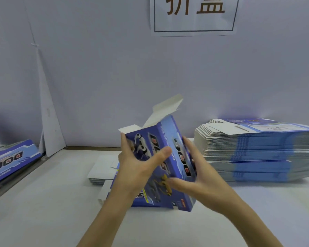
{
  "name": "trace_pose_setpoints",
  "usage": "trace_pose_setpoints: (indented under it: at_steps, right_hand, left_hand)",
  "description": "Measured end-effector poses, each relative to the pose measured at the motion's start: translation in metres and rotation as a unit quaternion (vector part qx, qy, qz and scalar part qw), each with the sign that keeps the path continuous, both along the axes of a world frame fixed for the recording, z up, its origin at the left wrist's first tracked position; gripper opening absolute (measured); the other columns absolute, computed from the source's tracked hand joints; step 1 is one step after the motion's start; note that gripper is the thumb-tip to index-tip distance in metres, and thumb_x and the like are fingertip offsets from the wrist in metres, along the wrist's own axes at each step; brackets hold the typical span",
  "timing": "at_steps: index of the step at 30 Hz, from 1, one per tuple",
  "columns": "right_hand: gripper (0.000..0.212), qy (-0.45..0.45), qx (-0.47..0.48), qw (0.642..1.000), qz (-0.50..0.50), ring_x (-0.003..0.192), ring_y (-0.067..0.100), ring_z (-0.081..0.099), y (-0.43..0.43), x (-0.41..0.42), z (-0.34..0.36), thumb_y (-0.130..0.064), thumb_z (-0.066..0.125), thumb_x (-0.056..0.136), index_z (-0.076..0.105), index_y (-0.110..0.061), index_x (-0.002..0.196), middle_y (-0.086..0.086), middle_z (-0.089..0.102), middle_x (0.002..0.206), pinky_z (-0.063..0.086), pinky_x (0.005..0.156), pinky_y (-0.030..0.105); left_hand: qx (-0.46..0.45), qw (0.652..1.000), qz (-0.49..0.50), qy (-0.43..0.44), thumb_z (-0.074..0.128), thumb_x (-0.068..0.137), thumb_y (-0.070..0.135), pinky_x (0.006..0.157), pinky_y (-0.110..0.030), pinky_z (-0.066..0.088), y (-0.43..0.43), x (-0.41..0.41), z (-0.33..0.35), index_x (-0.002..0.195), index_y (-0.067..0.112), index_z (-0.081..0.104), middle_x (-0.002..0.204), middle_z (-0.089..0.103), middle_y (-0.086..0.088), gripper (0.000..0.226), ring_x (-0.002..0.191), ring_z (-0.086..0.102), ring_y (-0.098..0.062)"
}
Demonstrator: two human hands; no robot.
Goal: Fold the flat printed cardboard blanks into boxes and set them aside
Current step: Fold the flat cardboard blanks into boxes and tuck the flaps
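The white desk [43, 211] carries a tall stack of flat blanks [257, 157] on my right. The half-opened box [166, 134] is upright at the middle, clear of that stack. My left grip [137, 168] is clamped on its left edge, thumb across the printed front. My right grip [194, 175] clamps the right side. I should press the creases square before tucking the white top flaps [166, 107], which stand open.

Box [161, 157] — glossy printed cardboard
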State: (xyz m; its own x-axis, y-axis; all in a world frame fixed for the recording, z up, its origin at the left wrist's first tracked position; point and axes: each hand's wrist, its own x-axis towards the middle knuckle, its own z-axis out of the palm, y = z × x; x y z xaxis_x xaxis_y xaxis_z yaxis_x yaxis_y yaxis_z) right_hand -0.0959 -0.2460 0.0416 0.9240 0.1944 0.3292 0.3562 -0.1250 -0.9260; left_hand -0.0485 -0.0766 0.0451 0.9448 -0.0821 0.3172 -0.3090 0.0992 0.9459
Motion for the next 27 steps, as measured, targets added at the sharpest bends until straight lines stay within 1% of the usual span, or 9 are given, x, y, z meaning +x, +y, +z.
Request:
trace_pose_setpoints:
  at_steps: [3, 5, 7, 11, 15, 17, 20, 23, 27]
  right_hand:
    - [0.080, -0.033, 0.087, 0.993, -0.068, 0.098, 0.012, 0.071, -0.003, 0.002, 0.004, -0.017, 0.077, 0.068, 0.041, -0.041, 0.136, -0.013, 0.070, 0.113, 0.058, 0.067, 0.023]
    - [0.072, -0.008, 0.147, 0.988, -0.056, 0.096, 0.020, 0.072, -0.011, 0.002, 0.009, -0.021, 0.073, 0.069, 0.047, -0.037, 0.134, -0.004, 0.072, 0.111, 0.060, 0.067, 0.029]
    - [0.068, 0.016, 0.169, 0.985, -0.032, 0.099, 0.028, 0.071, -0.016, 0.003, 0.009, -0.025, 0.070, 0.072, 0.047, -0.033, 0.136, 0.002, 0.071, 0.116, 0.061, 0.074, 0.038]
    - [0.080, 0.022, 0.158, 0.986, -0.039, 0.104, 0.028, 0.069, -0.018, 0.004, 0.008, -0.037, 0.079, 0.065, 0.045, -0.035, 0.138, 0.001, 0.069, 0.121, 0.060, 0.076, 0.036]
    - [0.081, 0.040, 0.166, 0.982, -0.075, 0.098, 0.024, 0.072, -0.019, 0.007, 0.007, -0.036, 0.087, 0.067, 0.044, -0.036, 0.136, -0.004, 0.072, 0.111, 0.060, 0.066, 0.029]
    - [0.079, 0.048, 0.172, 0.980, -0.086, 0.093, 0.023, 0.073, -0.017, 0.008, 0.004, -0.038, 0.080, 0.063, 0.044, -0.036, 0.134, -0.004, 0.074, 0.106, 0.059, 0.062, 0.027]
    - [0.083, 0.051, 0.175, 0.980, -0.074, 0.095, 0.025, 0.073, -0.016, 0.008, 0.005, -0.032, 0.086, 0.066, 0.043, -0.037, 0.137, -0.002, 0.073, 0.110, 0.060, 0.065, 0.030]
    - [0.074, 0.039, 0.171, 0.982, -0.077, 0.094, 0.023, 0.073, -0.019, 0.006, 0.009, -0.037, 0.078, 0.067, 0.044, -0.040, 0.133, -0.005, 0.073, 0.108, 0.058, 0.062, 0.027]
    - [0.065, 0.036, 0.168, 0.981, -0.092, 0.089, 0.022, 0.074, -0.019, 0.007, 0.008, -0.035, 0.079, 0.067, 0.048, -0.041, 0.124, -0.005, 0.074, 0.102, 0.058, 0.058, 0.025]
  left_hand:
    - [0.014, 0.999, 0.032, 0.002, 0.068, 0.048, 0.072, 0.101, -0.032, 0.045, 0.007, 0.000, 0.007, 0.149, 0.037, 0.019, 0.140, 0.050, 0.006, 0.118, 0.125, 0.052, -0.013]
    - [0.030, 1.000, 0.001, -0.008, 0.064, 0.056, 0.065, 0.084, -0.021, 0.052, 0.011, 0.000, 0.010, 0.135, 0.034, 0.044, 0.122, 0.064, 0.010, 0.087, 0.108, 0.063, -0.007]
    - [0.026, 0.997, -0.074, 0.020, 0.069, 0.062, 0.062, 0.081, -0.027, 0.056, 0.011, 0.000, 0.008, 0.122, 0.026, 0.060, 0.108, 0.072, 0.006, 0.070, 0.098, 0.069, -0.011]
    - [0.026, 0.992, -0.097, 0.073, 0.078, 0.057, 0.067, 0.094, -0.046, 0.052, 0.005, -0.002, 0.002, 0.125, 0.023, 0.059, 0.107, 0.073, 0.001, 0.084, 0.101, 0.069, -0.021]
    - [0.022, 0.996, -0.070, 0.049, 0.065, 0.060, 0.061, 0.075, -0.035, 0.059, 0.005, -0.001, 0.000, 0.109, 0.018, 0.067, 0.091, 0.076, 0.002, 0.065, 0.085, 0.072, -0.018]
    - [0.021, 0.998, -0.045, 0.042, 0.064, 0.063, 0.056, 0.068, -0.029, 0.059, 0.003, -0.001, -0.001, 0.096, 0.021, 0.069, 0.083, 0.075, 0.005, 0.048, 0.078, 0.072, -0.013]
    - [0.027, 0.998, -0.057, 0.015, 0.062, 0.069, 0.051, 0.066, -0.021, 0.055, 0.001, -0.004, -0.001, 0.087, 0.018, 0.067, 0.074, 0.074, 0.007, 0.038, 0.071, 0.071, -0.008]
    - [0.018, 0.998, -0.053, 0.032, 0.062, 0.064, 0.057, 0.080, -0.034, 0.057, -0.001, -0.006, -0.001, 0.108, 0.015, 0.066, 0.095, 0.075, 0.001, 0.061, 0.090, 0.071, -0.018]
    - [0.002, 0.999, -0.038, 0.026, 0.062, 0.065, 0.055, 0.071, -0.037, 0.059, -0.004, -0.007, -0.001, 0.101, 0.018, 0.070, 0.093, 0.075, -0.003, 0.052, 0.082, 0.072, -0.020]
